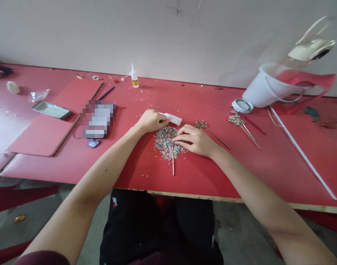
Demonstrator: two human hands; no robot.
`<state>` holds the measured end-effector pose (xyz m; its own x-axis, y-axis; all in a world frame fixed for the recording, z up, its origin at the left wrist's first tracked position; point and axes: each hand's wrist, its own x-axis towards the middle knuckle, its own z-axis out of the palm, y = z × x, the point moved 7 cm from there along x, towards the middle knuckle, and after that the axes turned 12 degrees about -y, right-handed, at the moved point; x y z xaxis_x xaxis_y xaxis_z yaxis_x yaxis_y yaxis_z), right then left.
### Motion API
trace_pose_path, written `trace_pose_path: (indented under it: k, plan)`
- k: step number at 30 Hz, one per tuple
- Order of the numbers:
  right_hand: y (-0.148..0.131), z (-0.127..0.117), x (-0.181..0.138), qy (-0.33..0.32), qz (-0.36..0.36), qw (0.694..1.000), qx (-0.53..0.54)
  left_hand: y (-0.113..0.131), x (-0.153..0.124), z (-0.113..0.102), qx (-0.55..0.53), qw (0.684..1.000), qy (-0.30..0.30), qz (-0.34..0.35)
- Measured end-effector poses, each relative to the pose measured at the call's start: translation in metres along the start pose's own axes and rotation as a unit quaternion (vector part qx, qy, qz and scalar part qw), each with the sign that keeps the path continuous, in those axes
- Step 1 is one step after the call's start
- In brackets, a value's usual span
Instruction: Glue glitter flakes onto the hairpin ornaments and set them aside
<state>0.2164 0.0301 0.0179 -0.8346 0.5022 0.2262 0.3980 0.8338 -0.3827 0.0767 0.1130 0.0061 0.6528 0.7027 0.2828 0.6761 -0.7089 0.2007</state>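
A heap of small multicoloured beads [165,142] lies on the red table [185,173] in front of me. My left hand [151,120] is closed around a small white tube [174,118] at the heap's far edge. My right hand [194,140] rests on the heap's right side, fingers curled, pinching the top of a thin stick [173,162] that runs toward me. A finished beaded stick [209,129] lies just right of my right hand, and a few more beaded sticks [244,127] lie farther right.
A glue bottle [134,77] stands by the wall. A red board [58,114] with a metal tray [51,110] lies at left, beside a blurred card [98,120]. A tipped white bucket [270,86], a round lid [242,105] and a long white rod [303,154] are at right.
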Motion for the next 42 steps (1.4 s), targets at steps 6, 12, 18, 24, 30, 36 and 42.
trace_pose_path:
  k: [6, 12, 18, 24, 30, 36, 42]
  plan:
    - [0.0046, -0.0068, -0.0020, 0.033, 0.021, 0.999, 0.014, -0.0013, 0.0005, 0.0018, 0.002, 1.000, -0.018, -0.011]
    - [0.0077, -0.0078, -0.0026, 0.038, 0.028, 0.999, 0.009, -0.0013, 0.0000, 0.0018, -0.005, 1.000, -0.010, -0.004]
    - [0.0055, -0.0038, -0.0013, 0.024, 0.019, 0.999, 0.020, -0.0010, 0.0002, 0.0019, 0.003, 1.000, -0.016, -0.008]
    - [0.0049, -0.0061, -0.0024, 0.016, 0.017, 0.999, 0.033, -0.0002, -0.0005, 0.0002, -0.004, 1.000, 0.004, 0.004]
    - [-0.0003, -0.0038, -0.0009, 0.006, -0.007, 1.000, 0.027, -0.0025, -0.0004, 0.0021, -0.012, 1.000, -0.001, 0.000]
    - [0.0023, -0.0056, -0.0030, -0.002, 0.002, 0.999, 0.036, -0.0013, -0.0005, 0.0015, -0.007, 1.000, 0.001, 0.003]
    - [0.0028, -0.0019, -0.0039, -0.023, -0.012, 0.998, 0.049, -0.0022, 0.0000, 0.0027, -0.003, 1.000, -0.008, 0.000]
